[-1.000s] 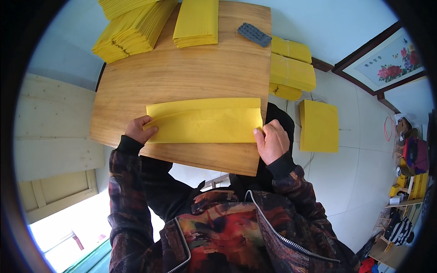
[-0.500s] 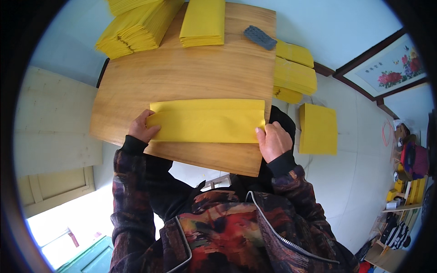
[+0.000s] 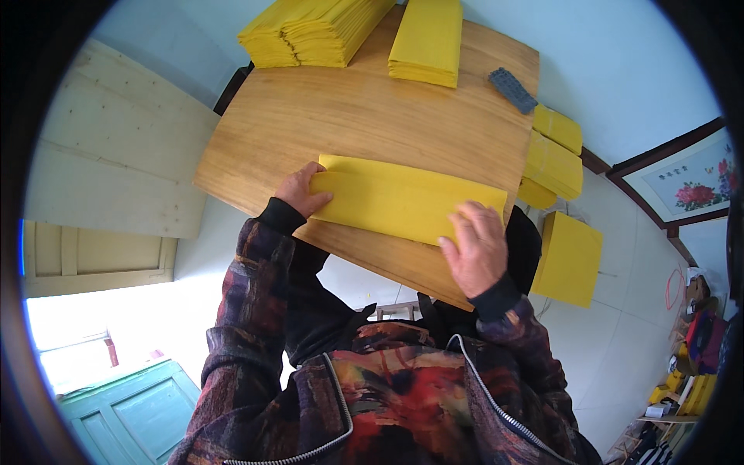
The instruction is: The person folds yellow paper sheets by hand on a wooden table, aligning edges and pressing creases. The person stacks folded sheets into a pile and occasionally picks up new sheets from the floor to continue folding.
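A folded yellow sheet (image 3: 403,198) lies lengthwise on the wooden table in front of me, its right end angled toward me. My left hand (image 3: 304,191) pinches its left end, with the thumb on top and the fingers at the edge. Over the right end is my right hand (image 3: 477,244), thumb and fingers apart and slightly blurred. Whether those fingertips press on the sheet or hover just above it, I cannot tell.
On the table's (image 3: 349,116) far side stand a thick pile of folded yellow sheets (image 3: 318,35) and a smaller yellow stack (image 3: 426,43). A dark grey textured piece (image 3: 512,90) lies at the far right corner. Yellow bundles (image 3: 554,163) and a yellow block (image 3: 568,260) are beyond the right edge.
The view has swung, so the table sits further right. My right hand has let go of the sheet's right edge and moved onto its face. My left hand keeps its hold.
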{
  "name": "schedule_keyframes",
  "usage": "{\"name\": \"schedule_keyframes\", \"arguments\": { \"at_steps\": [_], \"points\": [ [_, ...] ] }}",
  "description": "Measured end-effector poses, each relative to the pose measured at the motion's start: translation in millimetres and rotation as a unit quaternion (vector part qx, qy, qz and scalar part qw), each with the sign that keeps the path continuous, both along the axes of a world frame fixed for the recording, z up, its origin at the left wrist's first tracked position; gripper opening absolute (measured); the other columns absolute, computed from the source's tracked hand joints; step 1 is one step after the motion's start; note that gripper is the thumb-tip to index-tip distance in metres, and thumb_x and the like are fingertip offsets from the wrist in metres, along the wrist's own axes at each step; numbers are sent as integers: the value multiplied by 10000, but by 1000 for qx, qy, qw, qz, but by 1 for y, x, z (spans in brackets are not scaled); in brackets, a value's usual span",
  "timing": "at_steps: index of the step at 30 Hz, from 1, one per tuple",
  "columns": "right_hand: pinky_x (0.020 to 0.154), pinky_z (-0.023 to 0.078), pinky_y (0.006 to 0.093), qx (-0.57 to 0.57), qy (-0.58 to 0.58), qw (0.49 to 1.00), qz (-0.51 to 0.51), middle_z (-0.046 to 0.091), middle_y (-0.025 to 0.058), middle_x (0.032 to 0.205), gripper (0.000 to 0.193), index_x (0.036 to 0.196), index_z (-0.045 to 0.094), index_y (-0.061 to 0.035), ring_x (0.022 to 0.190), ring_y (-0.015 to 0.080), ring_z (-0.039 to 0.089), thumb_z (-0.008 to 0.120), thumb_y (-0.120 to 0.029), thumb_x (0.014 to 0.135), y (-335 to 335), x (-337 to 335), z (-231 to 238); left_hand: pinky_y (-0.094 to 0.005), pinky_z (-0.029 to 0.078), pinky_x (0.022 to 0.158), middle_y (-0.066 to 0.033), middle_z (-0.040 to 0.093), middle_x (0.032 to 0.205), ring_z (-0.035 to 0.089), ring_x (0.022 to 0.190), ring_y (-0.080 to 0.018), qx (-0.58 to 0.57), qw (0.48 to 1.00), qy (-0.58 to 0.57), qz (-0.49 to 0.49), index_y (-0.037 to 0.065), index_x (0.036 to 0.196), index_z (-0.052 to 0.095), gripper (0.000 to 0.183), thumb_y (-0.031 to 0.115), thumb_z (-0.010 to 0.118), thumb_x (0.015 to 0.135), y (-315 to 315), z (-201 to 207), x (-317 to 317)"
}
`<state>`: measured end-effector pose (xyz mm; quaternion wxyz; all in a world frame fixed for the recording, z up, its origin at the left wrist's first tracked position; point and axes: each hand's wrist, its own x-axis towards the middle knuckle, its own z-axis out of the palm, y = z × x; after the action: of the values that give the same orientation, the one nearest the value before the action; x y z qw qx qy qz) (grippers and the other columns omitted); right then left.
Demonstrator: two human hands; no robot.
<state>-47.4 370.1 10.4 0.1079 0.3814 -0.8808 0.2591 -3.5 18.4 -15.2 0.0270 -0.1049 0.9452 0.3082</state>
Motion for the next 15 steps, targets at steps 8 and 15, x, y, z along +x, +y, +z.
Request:
{"name": "schedule_keyframes", "arguments": {
  "at_steps": [8,15],
  "points": [
    [1114,201,580,113,-71,991,15,285,92,1527,754,1374,452,-78,1426,301,219,712,-444,768,-25,-7,-35,-423,524,779,-201,669,958,646,915,-376,-16,1000,18,1,49,1119,571,483,266,731,719,-4,-5,0],
    [1149,117,572,119,-79,990,5,226,83,1561,845,1451,360,-104,1455,293,153,654,-549,796,-22,-7,-47,-381,534,758,-179,675,929,666,865,-307,29,999,21,21,39,1129,570,491,247,742,720,-9,-10,-1]
  ]
}}
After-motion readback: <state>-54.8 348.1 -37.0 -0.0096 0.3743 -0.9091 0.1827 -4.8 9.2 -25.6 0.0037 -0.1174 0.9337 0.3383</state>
